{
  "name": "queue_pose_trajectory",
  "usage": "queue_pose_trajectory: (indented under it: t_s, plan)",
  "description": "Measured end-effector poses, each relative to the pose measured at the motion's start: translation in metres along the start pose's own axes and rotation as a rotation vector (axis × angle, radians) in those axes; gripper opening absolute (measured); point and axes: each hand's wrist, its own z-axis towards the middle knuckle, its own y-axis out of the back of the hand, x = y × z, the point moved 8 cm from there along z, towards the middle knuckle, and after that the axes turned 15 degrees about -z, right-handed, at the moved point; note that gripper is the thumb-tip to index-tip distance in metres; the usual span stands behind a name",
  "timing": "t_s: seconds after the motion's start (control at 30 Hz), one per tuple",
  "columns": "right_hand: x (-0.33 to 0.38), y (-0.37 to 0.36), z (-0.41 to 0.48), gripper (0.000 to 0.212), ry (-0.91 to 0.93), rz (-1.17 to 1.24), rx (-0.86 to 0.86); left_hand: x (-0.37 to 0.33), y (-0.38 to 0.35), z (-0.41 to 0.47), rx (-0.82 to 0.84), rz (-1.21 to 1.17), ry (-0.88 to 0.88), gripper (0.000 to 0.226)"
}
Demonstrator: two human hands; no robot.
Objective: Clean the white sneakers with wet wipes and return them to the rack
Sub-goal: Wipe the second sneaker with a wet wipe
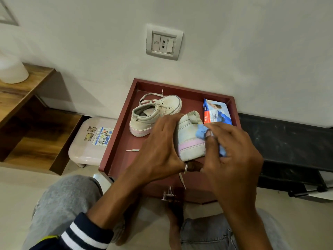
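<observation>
Head view, straight down over the lap: grey trouser knees (63, 201) at the bottom edge and a navy sleeve with white stripes (86, 233), cut off by the frame. Both forearms cross the front of the dark red worktop (126, 159) and hide most of its near edge; only a metal handle (168, 194) peeks out between them.

Left-hand grip (158, 147) is wrapped round one white sneaker (189, 139), thumb underneath, a ring (186, 167) showing. That shoe is held above the worktop, heel towards the camera, with a pink band across it. Its front half is covered by the hand.

Right-hand grip (234, 156) pinches a bunched blue wet wipe (201, 131) against the shoe's side. Fingers cover much of the wipe.

Behind, the second sneaker (153, 114) stands upright on the worktop, laces loose, just beside the held one. A loose lace tip (132, 150) lies in front of it. The wipes pack (216, 112) lies by the right wall of the worktop, its near end hidden behind the right hand.

Off to the left, a pale stool (84, 147) on the floor, its sticker too small to read. Wooden shelving (21, 98) beyond carries a white object (10, 69), clipped by the frame. A wall socket (164, 42) sits above.
</observation>
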Motion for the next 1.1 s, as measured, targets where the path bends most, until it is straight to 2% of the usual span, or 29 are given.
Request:
queue_pose_trajectory:
  t_s: [0.07,0.1,0.23,0.27,0.33,0.47,0.53,0.67,0.73,0.8,0.9,1.0,1.1]
  plan:
    - [-0.004,0.001,0.006,0.022,-0.101,0.066,0.029,0.000,-0.001,-0.002,0.019,-0.007,-0.010,0.099]
    - [0.003,0.002,0.006,0.021,-0.093,0.063,0.033,0.000,-0.001,-0.002,0.015,-0.012,-0.010,0.095]
    - [0.058,-0.011,-0.015,0.016,0.185,-0.157,0.070,-0.002,-0.001,-0.002,-0.012,-0.070,-0.071,0.051]
    - [0.064,-0.014,-0.019,0.017,0.235,-0.200,0.074,-0.002,-0.001,-0.002,-0.011,-0.085,-0.074,0.046]
    - [0.057,-0.010,-0.014,0.020,0.258,-0.211,0.044,-0.002,0.000,-0.003,-0.016,-0.080,-0.066,0.054]
    - [0.018,0.014,0.006,0.025,0.079,-0.198,-0.077,0.001,-0.005,-0.005,0.036,0.006,-0.010,0.092]
    - [0.025,0.014,0.003,0.022,0.062,-0.161,-0.099,0.000,-0.006,-0.005,0.025,-0.011,-0.013,0.088]
    - [0.067,-0.010,-0.017,0.015,0.240,-0.247,0.026,-0.004,-0.003,-0.007,-0.004,-0.093,-0.038,0.060]
    - [0.058,-0.004,-0.011,0.015,0.231,-0.273,-0.009,-0.001,-0.003,-0.007,-0.016,-0.114,-0.052,0.067]
    - [0.043,0.011,-0.002,0.015,0.149,-0.274,-0.080,0.004,-0.008,-0.007,-0.011,-0.116,-0.024,0.085]
    - [0.033,0.013,0.000,0.016,0.089,-0.259,-0.085,0.010,-0.014,-0.005,0.035,-0.175,0.034,0.094]
    - [0.041,0.004,-0.007,0.017,0.142,-0.264,-0.060,0.013,-0.011,-0.006,0.125,-0.201,0.020,0.092]
    - [0.053,-0.009,-0.015,0.018,0.216,-0.335,0.013,0.011,-0.007,-0.005,0.149,-0.204,-0.023,0.079]
